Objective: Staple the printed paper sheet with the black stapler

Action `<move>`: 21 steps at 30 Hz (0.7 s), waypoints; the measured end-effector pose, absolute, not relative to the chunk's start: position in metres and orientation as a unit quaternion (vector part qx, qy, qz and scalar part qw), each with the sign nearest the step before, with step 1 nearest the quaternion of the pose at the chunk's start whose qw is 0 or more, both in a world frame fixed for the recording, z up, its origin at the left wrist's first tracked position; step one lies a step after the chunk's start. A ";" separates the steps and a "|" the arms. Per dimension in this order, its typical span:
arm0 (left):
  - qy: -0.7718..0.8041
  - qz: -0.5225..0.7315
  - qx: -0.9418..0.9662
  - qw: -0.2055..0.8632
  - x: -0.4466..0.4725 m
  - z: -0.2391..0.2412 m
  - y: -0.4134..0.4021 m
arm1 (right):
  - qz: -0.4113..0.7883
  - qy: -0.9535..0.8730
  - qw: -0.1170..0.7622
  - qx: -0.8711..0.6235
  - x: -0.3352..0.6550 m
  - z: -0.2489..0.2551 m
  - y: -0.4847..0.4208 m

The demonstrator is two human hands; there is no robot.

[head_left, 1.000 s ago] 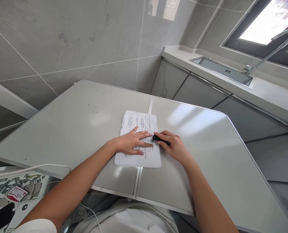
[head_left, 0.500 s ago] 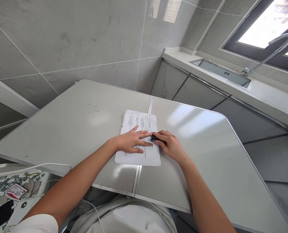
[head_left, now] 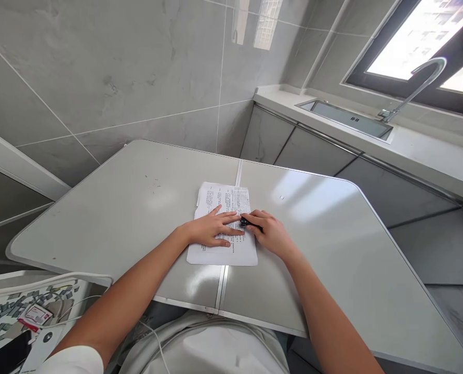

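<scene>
Printed sheets of paper point(head_left: 235, 254) lie across the seam of the folding table, apparently in a small stack. My left hand point(head_left: 211, 227) rests flat on the print with its fingers spread. Wrapped in my right hand point(head_left: 268, 228) is a small black tool, which looks like a stapler point(head_left: 245, 222). Its front end sits over the right edge of the paper, close to the tips of my left fingers. My right palm and fingers hide most of the stapler, so whether its jaws are pressed together cannot be seen.
Small dark bits like staples point(head_left: 152, 185) are scattered on the left of the table point(head_left: 98, 218). A small white piece point(head_left: 281, 197) lies right of the paper. At lower left are a red-and-white box point(head_left: 35, 316), a dark phone point(head_left: 9, 353) and white cables. A sink point(head_left: 344, 119) stands behind.
The view has shifted slightly, so the table and wall sit a little lower. My hands, the stapler and the paper keep nearly the same places relative to each other.
</scene>
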State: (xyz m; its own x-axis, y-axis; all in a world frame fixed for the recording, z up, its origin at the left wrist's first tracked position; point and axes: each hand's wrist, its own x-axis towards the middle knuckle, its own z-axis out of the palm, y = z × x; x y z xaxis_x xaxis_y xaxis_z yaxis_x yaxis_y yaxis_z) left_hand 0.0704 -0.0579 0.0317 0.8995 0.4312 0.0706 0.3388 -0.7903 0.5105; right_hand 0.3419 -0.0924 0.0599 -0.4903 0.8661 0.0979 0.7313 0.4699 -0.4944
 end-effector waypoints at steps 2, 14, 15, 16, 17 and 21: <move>0.206 0.085 0.943 0.248 0.070 0.032 -0.058 | 0.194 -0.840 0.165 -0.478 0.341 0.060 -0.092; 0.216 0.120 0.923 0.294 0.063 0.038 -0.054 | 0.097 -0.848 0.077 -0.516 0.318 0.066 -0.097; 0.222 0.135 0.914 0.312 0.061 0.039 -0.053 | 0.090 -0.850 0.070 -0.515 0.316 0.065 -0.097; 0.227 0.149 0.904 0.329 0.059 0.039 -0.052 | 0.083 -0.851 0.062 -0.514 0.314 0.064 -0.097; 0.232 0.160 0.896 0.343 0.057 0.039 -0.052 | 0.074 -0.853 0.053 -0.514 0.311 0.064 -0.097; 0.247 0.167 0.883 0.362 0.054 0.039 -0.051 | 0.050 -0.855 0.023 -0.516 0.304 0.062 -0.094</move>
State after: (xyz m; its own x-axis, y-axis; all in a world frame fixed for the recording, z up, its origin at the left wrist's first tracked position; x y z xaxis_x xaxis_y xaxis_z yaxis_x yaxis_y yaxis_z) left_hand 0.0545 -0.0506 0.0387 0.8225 0.5567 0.1163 0.3148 -0.6160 0.7221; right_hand 0.3043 -0.0943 0.0621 -0.4669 0.8842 -0.0128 0.8797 0.4630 -0.1088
